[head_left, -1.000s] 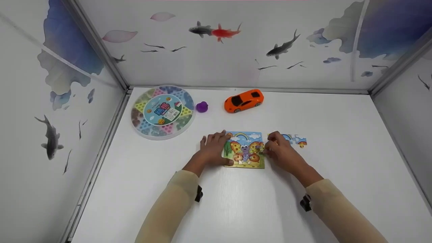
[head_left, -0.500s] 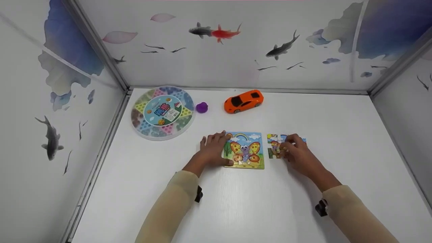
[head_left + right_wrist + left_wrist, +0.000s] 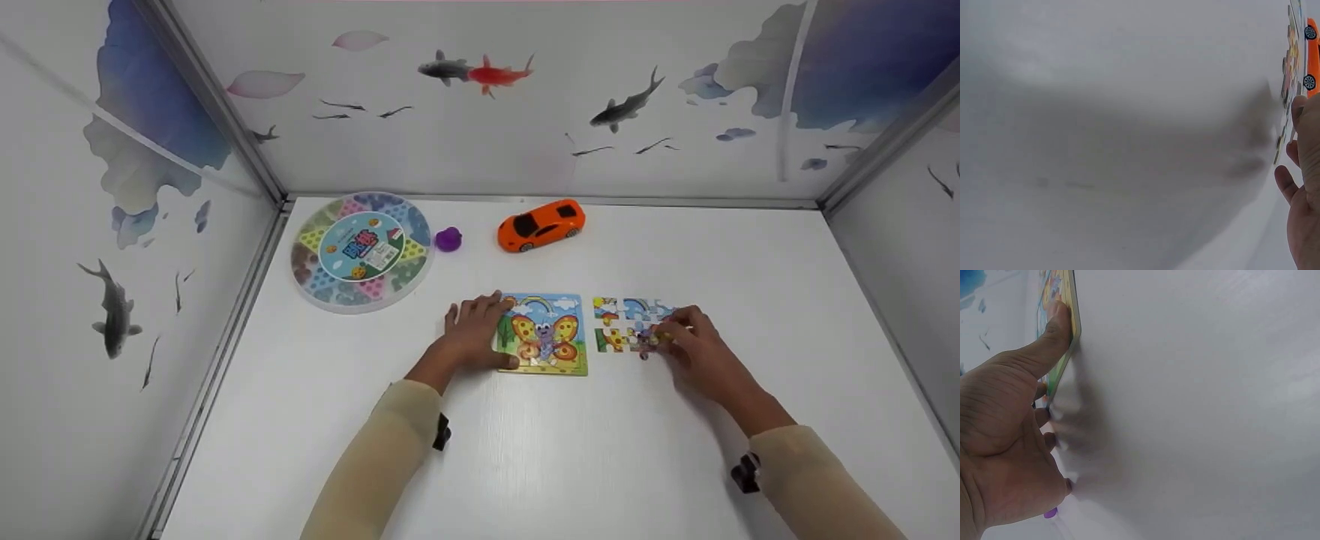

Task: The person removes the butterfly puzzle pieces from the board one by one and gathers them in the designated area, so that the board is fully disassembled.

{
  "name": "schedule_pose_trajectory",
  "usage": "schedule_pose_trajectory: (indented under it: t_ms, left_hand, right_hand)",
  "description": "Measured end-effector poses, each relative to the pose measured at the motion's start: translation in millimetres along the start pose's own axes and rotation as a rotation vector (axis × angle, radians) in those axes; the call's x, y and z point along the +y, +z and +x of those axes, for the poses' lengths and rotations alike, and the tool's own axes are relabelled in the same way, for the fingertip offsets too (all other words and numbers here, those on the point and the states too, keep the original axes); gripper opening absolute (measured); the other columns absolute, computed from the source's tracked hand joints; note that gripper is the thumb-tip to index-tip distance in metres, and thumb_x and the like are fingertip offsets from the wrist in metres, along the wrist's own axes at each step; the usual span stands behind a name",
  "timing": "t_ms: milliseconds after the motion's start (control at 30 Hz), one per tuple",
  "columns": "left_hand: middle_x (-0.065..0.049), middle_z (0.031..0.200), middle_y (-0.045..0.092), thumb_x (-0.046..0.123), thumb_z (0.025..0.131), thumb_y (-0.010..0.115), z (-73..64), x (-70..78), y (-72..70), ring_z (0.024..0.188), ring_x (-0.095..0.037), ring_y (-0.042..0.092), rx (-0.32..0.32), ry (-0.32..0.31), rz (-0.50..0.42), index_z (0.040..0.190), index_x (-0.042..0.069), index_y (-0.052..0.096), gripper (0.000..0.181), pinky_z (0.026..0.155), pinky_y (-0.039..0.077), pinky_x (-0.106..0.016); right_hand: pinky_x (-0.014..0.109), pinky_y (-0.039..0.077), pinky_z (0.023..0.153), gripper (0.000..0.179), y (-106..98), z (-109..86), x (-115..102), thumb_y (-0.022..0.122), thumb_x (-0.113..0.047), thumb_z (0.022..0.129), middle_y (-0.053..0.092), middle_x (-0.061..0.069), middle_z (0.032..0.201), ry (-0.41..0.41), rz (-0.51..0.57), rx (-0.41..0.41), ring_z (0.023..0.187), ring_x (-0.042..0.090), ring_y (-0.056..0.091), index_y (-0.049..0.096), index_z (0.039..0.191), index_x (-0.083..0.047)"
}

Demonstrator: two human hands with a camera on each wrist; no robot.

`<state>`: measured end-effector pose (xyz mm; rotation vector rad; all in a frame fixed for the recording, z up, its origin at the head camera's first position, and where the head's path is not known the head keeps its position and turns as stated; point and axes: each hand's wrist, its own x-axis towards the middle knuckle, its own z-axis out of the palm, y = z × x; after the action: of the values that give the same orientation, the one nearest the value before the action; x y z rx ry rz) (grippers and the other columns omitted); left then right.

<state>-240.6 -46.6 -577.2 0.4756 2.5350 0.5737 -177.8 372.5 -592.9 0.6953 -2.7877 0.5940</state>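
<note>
Presently the left hand [image 3: 476, 334] rests on the left edge of a square puzzle board [image 3: 546, 334], fingers spread well apart. Its thumb lies over the lower left corner and the forefinger touches the upper left; the remaining fingers reach down past the edge. The board lies flat, showing a butterfly with yellow and orange wings under a rainbow.

The right hand [image 3: 701, 356] bends its fingers down at the right end of a group of loose puzzle pieces [image 3: 636, 308]. Whether thumb and forefinger pinch one of them, I cannot tell, since the hand covers that end. The pieces lie near the board, just to its right and apart from it.

Both arms wear beige sleeves [image 3: 375, 457], each with a small black device [image 3: 746, 474] by the cuff. Farther back on the white table [image 3: 525, 457], an orange toy car [image 3: 541, 225] stands beyond the board. To its left sits a small purple toy [image 3: 448, 239], just beside a round, colourful game box [image 3: 361, 247]. Painted fish decorate the back wall [image 3: 480, 142].
</note>
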Motion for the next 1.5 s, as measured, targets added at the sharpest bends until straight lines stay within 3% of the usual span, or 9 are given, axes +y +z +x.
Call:
schedule_pose_trajectory:
  t_ms: [467, 733, 1033, 1233, 1500]
  left_hand:
    - [-0.003, 0.188, 0.01, 0.052, 0.094, 0.086, -5.3, 2.8, -1.4, 0.172, -0.035, 0.011, 0.015, 0.004, 0.011, 0.177, 0.027, 0.025, 0.106, 0.139, 0.002, -0.068]
    - [-0.003, 0.189, 0.007, 0.052, 0.094, 0.086, 0.7, -1.8, 3.0, 0.173, -0.036, 0.009, -0.003, 0.0, -0.003, 0.178, 0.028, 0.022, 0.108, 0.138, 0.0, -0.07]
    - [-0.004, 0.188, 0.012, 0.051, 0.094, 0.087, -6.3, 3.1, -1.7, 0.172, -0.036, 0.012, 0.013, 0.011, -0.014, 0.177, 0.026, 0.026, 0.106, 0.138, 0.002, -0.069]
    - [-0.004, 0.188, 0.012, 0.053, 0.094, 0.086, -3.5, 0.6, 1.5, 0.171, -0.036, 0.012, 0.028, 0.015, -0.003, 0.177, 0.027, 0.026, 0.106, 0.138, 0.004, -0.07]
    - [-0.005, 0.188, 0.011, 0.05, 0.095, 0.086, -7.6, 5.3, -5.0, 0.172, -0.037, 0.011, 0.01, 0.008, 0.005, 0.177, 0.024, 0.025, 0.105, 0.138, 0.003, -0.069]
  right_hand:
    - [0.066, 0.056, 0.1, 0.037, -6, -14.1, 9, 0.076, 0.006, 0.099, 0.055, 0.02, 0.14, 0.122, 0.013, -0.076, 0.122, 0.043, 0.062, 0.072, 0.134, -0.008]
    - [0.066, 0.051, 0.099, 0.039, -7, -16.6, 8, 0.081, 0.003, 0.096, 0.069, 0.018, 0.129, 0.073, -0.077, -0.046, 0.12, 0.042, 0.066, 0.075, 0.133, -0.006]
    - [0.07, 0.049, 0.102, 0.037, -9, -18.0, 6, 0.078, -0.001, 0.1, 0.069, 0.017, 0.131, 0.117, -0.099, -0.084, 0.125, 0.042, 0.065, 0.073, 0.136, -0.007]
    - [0.068, 0.049, 0.1, 0.036, -8, -19.0, 9, 0.079, -0.001, 0.099, 0.07, 0.016, 0.132, 0.102, -0.101, -0.066, 0.125, 0.042, 0.066, 0.074, 0.135, -0.006]
    - [0.068, 0.049, 0.1, 0.036, -6, -18.7, 9, 0.078, -0.002, 0.101, 0.069, 0.016, 0.133, 0.103, -0.101, -0.067, 0.126, 0.042, 0.064, 0.072, 0.136, -0.007]
